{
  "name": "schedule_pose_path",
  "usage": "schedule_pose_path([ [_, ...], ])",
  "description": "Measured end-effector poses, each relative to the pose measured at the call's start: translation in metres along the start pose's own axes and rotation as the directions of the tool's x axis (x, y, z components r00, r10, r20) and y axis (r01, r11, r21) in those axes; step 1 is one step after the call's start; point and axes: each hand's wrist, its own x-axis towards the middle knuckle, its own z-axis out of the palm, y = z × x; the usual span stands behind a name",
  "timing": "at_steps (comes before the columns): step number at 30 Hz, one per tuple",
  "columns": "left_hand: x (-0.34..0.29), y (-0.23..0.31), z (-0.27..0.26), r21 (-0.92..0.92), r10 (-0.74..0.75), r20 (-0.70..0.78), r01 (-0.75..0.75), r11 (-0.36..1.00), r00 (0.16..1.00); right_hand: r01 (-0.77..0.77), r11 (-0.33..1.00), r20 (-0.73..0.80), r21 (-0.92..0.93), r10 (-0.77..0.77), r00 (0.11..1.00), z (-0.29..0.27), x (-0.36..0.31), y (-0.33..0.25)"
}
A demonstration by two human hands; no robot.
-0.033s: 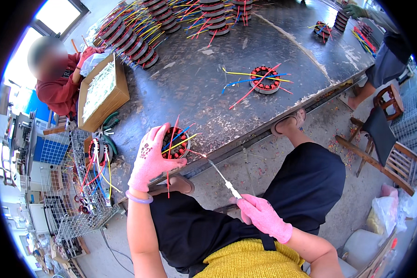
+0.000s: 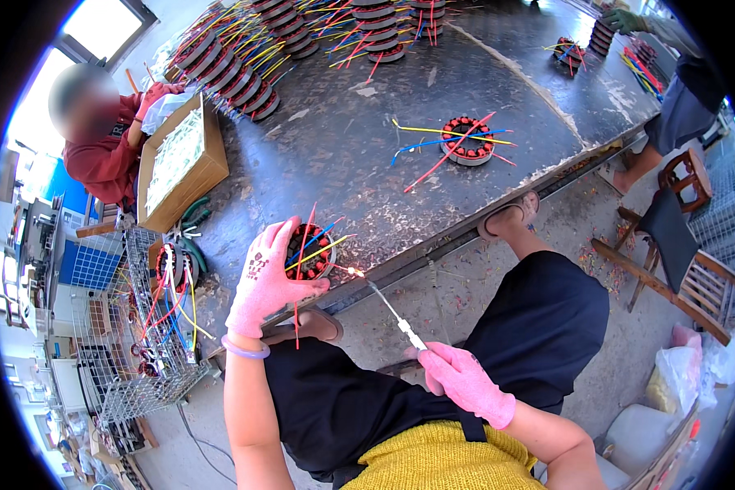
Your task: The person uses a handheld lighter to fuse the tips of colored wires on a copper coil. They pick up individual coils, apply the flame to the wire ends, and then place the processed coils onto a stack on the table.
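At the table's front edge, my left hand point(image 2: 263, 273) in a pink glove is curled round the side of a motor stator point(image 2: 322, 265). Red, blue and yellow leads cross the stator's top, and one red lead sticks out past the edge towards my right hand. My right hand point(image 2: 463, 380), also gloved in pink, is closed on a thin white-handled rod tool point(image 2: 406, 328) with a narrow grey shaft. A bright orange glow point(image 2: 354, 270) shows at the tool's tip, beside the end of that red lead. Whether tip and lead touch, I cannot tell.
Another stator point(image 2: 466, 147) lies on the dark table point(image 2: 335, 155). Stacked stators point(image 2: 233, 73) stand at the far left, near a cardboard box point(image 2: 204, 167) and a person in red. Green-handled pliers point(image 2: 194, 214) and a wired stator point(image 2: 175, 265) lie left. Another person works far right.
An orange glow has appeared at the tip of the tool, by the red lead's end. Both my hands and the stator are in the same places.
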Motion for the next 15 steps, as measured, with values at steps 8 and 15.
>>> schedule_pose_path([
  [8, -0.0001, -0.0003, 0.0005, -0.005, -0.011, 0.000, 0.011, 1.000, 1.000, -0.012, 0.999, 0.008, 0.035, 0.012, 1.000, 0.0005, 0.0003, -0.0004],
  [15, 0.0000, -0.0020, 0.0019, -0.001, 0.004, 0.000, -0.004, 1.000, 1.000, -0.022, 0.998, 0.010, 0.055, 0.021, 1.000, 0.0010, 0.0001, -0.0019],
])
